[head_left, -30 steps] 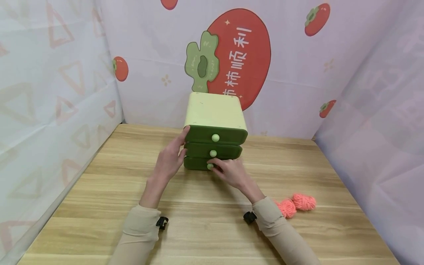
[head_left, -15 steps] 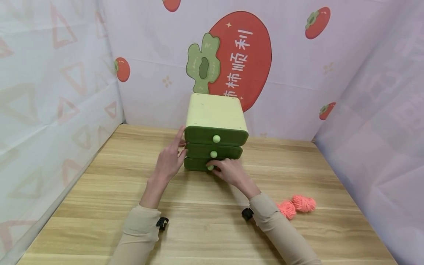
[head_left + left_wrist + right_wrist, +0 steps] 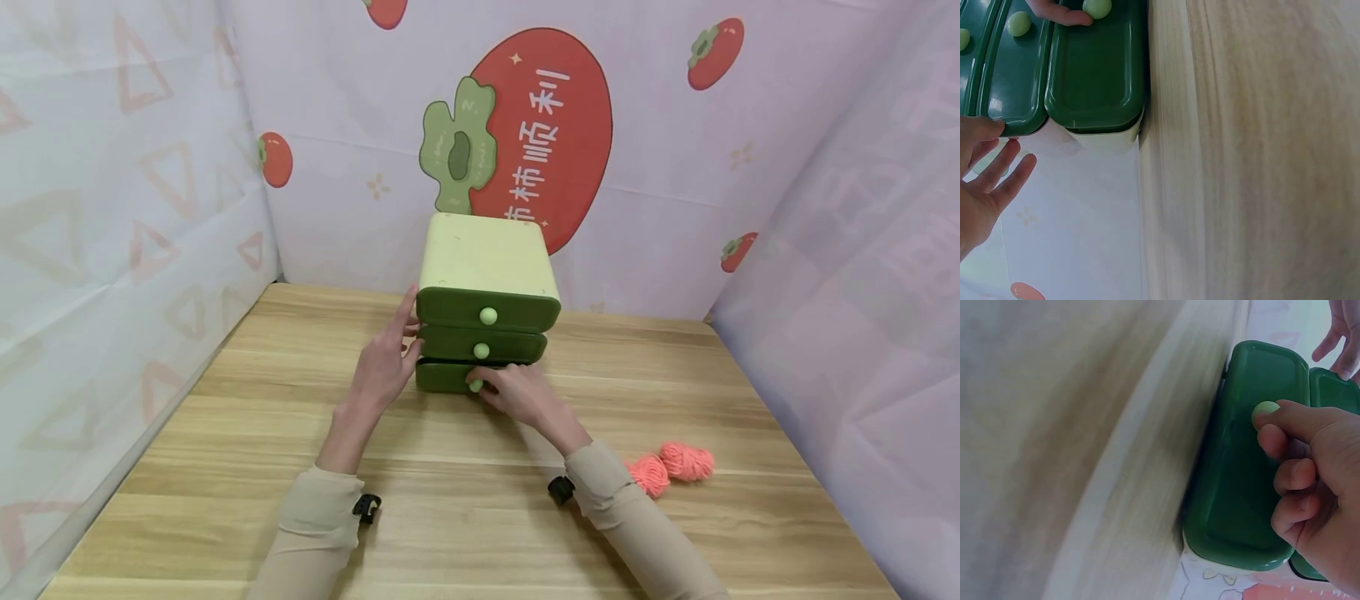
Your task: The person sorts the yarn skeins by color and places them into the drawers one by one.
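With the curled right hand, pinches the knob of the cabinet's bottom drawer; with the left hand loosely spread, touches the cabinet's left edge. Now holds the drawer slightly farther out than a second ago, so seems to be opening it. Sees coral yarn, front-right of the cabinet, in the head view alone.

White Chinese characters "柿顺利" mark the printed red persimmon behind the drawer box; another character is partly hidden.
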`<state>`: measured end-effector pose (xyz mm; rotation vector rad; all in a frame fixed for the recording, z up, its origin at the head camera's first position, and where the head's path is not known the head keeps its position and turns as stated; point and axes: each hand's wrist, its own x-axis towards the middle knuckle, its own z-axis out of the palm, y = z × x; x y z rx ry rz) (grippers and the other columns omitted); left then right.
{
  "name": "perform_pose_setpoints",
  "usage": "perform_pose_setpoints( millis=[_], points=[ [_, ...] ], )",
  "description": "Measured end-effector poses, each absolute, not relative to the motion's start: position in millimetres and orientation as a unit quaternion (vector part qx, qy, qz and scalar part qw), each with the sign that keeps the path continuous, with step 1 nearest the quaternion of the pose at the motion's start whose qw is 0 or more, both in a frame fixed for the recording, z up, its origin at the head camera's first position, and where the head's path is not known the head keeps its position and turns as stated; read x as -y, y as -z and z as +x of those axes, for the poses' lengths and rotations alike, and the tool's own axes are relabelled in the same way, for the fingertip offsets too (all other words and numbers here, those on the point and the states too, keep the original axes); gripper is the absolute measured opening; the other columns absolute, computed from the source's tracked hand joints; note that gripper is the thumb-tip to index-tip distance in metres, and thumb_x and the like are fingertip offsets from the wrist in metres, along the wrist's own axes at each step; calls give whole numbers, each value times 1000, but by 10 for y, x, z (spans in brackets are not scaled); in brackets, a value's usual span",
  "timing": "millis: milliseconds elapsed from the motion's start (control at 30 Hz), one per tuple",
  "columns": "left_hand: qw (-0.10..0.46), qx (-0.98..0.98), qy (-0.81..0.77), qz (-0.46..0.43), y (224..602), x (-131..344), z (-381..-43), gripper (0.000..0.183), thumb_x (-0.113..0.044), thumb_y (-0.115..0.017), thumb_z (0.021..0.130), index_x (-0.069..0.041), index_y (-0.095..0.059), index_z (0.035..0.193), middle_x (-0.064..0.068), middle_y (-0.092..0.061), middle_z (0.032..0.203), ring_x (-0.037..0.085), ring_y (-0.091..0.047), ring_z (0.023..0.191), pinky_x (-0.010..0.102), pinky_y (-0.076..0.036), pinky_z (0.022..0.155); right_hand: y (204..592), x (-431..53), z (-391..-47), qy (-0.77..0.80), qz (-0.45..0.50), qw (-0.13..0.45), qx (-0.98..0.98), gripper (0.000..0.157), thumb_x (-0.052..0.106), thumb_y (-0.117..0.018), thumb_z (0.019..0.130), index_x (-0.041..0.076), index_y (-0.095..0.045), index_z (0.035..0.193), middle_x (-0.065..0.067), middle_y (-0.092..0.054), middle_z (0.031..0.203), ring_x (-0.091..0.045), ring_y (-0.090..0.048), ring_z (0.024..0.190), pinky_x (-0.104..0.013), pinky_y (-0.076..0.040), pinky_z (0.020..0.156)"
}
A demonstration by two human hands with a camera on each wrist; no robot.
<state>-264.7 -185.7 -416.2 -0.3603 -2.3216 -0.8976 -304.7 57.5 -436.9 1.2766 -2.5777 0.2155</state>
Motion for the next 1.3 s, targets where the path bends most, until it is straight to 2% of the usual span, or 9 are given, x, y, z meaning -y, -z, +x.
perform_pose_setpoints(
  millis=[100,300,567,867,1300],
  points=[
    [309,878,340,-135,4164,1862,-2649,89,2,-67,90,-27,-19,160,13,-69,108,30,-72,95,41,-61,72,4369,-593,-2993,-78,442,134,884,16,20,-73,91,27,-73,106,10,-68,72,-3,-49,55,-19,-38,49],
    [304,878,344,-133,4160,1859,-2643,89,2,-67,90,-28,-20,159,13,-68,109,29,-72,94,40,-61,71,4367,-615,-2880,-76,450,154,876,18,18,-75,89,27,-74,104,10,-71,74,-4,-51,56,-23,-41,50],
    [296,881,344,-130,4149,1867,-2642,90,2,-67,90,-28,-18,160,14,-67,112,30,-72,94,41,-60,70,4336,-621,-2664,-65,449,131,882,21,19,-75,89,31,-73,105,12,-72,75,-1,-45,50,-18,-27,41],
    [284,882,352,-133,4163,1885,-2638,91,2,-66,90,-28,-16,160,17,-66,115,33,-71,95,42,-60,71,4292,-611,-2427,-50,451,120,883,24,13,-73,87,31,-73,102,11,-64,62,-2,-40,45,-19,-24,39],
    [275,890,339,-129,4155,1868,-2641,93,3,-66,90,-28,-14,160,14,-65,118,31,-71,98,44,-59,67,4313,-653,-2236,-51,459,113,880,19,20,-73,90,32,-73,105,11,-48,49,0,-31,42,-18,-20,39]
  ],
)
